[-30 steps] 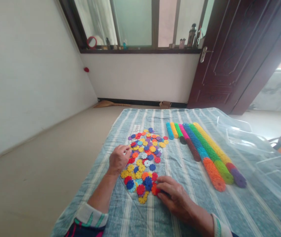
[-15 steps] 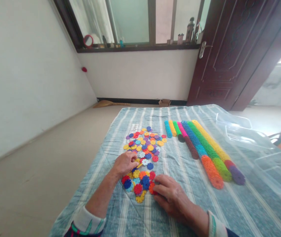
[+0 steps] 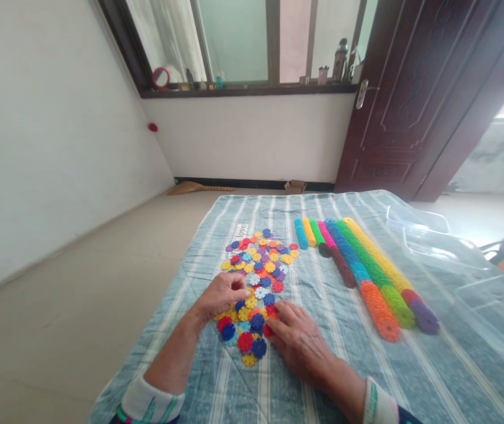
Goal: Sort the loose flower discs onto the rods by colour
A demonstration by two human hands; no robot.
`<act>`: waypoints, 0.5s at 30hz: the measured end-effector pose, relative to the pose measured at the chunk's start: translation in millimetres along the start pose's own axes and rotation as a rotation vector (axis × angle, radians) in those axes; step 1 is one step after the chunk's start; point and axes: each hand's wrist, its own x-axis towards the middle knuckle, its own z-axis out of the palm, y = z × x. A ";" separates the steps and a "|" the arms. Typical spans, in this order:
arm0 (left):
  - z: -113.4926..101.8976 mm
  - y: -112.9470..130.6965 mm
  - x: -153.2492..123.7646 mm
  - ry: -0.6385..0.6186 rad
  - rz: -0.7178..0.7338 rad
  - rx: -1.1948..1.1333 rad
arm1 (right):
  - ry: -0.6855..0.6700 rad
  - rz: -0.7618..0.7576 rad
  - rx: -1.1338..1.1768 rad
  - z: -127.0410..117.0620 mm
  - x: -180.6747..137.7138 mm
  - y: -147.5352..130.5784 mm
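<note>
the left hand (image 3: 223, 294) was curled up at the lower middle of the frame, fingertips bunched at the left edge of the pile of flower discs (image 3: 258, 265). honestly couldn't tell if a disc was actually pinched in there or not. the right hand (image 3: 298, 338) lay open and palm down just right of it, fingers spread, tips touching a red disc (image 3: 269, 331) at the bottom edge of the pile.

the discs looked like thin hard plastic, round with notched petal edges, in yellow, red, blue, purple, orange and pale blue. they were spread mostly one layer deep on a striped cloth (image 3: 322, 377) in soft, slightly wrinkly blue-grey, which covered the tabletop.

my take on doing this bit well: flat discs on cloth are fiddly, so sliding one clear of its neighbours with a fingertip and then tipping up an edge to pinch beats clawing straight down. the flat hand helps by pinning the cloth and keeping the pile from scooting.

right of centre lay long stacked rods (image 3: 369, 274) of the same discs, side by side in colour bands with a ribbed, bumpy look. clear plastic tubs (image 3: 477, 259) sat at the right edge, glossy and see-through.
</note>
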 end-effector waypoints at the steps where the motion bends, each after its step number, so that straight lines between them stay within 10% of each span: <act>1: 2.5 0.7 -0.4 -0.016 -0.006 0.013 | -0.010 0.009 0.013 -1.3 -0.9 0.6; 15: 13.6 10.2 -2.4 -0.059 -0.087 0.326 | -0.021 0.024 0.091 -5.4 -4.6 4.9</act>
